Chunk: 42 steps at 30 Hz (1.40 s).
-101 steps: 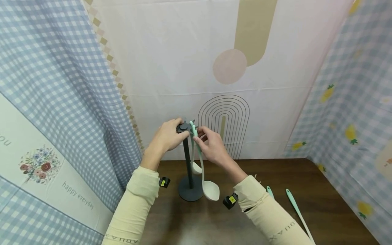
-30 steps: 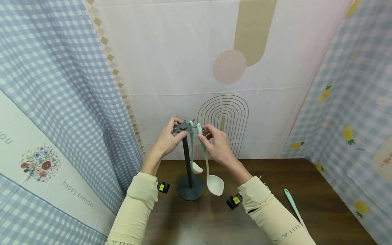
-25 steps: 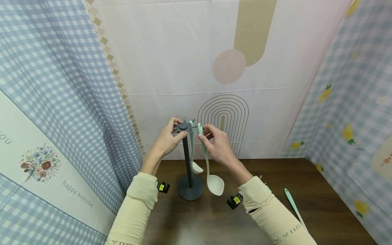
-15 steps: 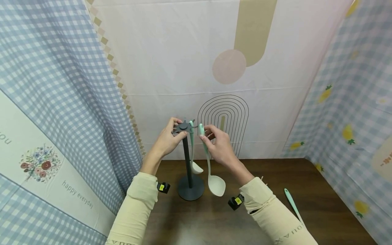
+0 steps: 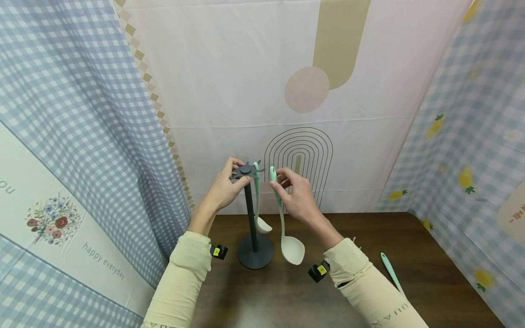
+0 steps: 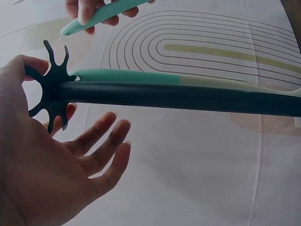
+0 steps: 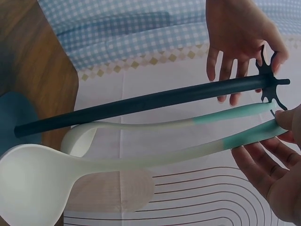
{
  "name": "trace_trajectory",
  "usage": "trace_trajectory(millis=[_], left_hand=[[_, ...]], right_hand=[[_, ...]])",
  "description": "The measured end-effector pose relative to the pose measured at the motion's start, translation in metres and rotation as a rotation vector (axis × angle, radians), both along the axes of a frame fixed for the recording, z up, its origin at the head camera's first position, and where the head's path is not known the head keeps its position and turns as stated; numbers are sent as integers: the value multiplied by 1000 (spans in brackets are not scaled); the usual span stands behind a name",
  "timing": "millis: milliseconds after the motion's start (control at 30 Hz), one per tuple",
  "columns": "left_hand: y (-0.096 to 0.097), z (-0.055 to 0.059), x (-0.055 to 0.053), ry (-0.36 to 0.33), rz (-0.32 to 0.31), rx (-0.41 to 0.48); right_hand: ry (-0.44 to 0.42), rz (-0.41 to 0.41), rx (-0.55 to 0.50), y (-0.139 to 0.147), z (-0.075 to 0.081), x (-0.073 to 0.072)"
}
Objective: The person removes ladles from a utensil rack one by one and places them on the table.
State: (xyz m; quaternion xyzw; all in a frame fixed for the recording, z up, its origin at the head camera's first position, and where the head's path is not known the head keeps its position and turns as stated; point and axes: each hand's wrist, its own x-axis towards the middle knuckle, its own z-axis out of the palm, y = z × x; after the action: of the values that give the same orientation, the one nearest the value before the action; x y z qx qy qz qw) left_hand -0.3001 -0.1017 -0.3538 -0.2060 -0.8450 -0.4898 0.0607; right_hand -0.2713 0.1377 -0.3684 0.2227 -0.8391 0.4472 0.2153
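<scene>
My left hand (image 5: 223,187) holds the dark hooked top of the utensil stand (image 5: 251,212) between thumb and index finger. In the left wrist view its other fingers spread out beside the pole (image 6: 178,98). My right hand (image 5: 298,193) pinches a ladle (image 5: 293,250) near the top of its mint-green handle. The ladle's cream bowl hangs down over the table, to the right of the stand and apart from its hooks. A smaller ladle (image 7: 81,141), also mint and cream, hangs from one hook close along the pole.
The stand's round base (image 5: 255,259) rests on the brown wooden table (image 5: 262,300). Another mint-green handle (image 5: 391,271) lies at the right, partly behind my right sleeve. A patterned cloth (image 5: 229,91) covers the wall behind, and checked cloths (image 5: 82,114) line both sides.
The ladle in my right hand has moved from the hooks out to the right, away from the stand. My left hand has shifted slightly but still holds the stand's top.
</scene>
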Motion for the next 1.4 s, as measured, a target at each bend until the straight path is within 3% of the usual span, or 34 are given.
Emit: trace_trajectory(millis=[1400], left_hand=[[1, -1, 1, -7, 7, 10]], right_hand=[[-19, -28, -3, 7, -5, -2]])
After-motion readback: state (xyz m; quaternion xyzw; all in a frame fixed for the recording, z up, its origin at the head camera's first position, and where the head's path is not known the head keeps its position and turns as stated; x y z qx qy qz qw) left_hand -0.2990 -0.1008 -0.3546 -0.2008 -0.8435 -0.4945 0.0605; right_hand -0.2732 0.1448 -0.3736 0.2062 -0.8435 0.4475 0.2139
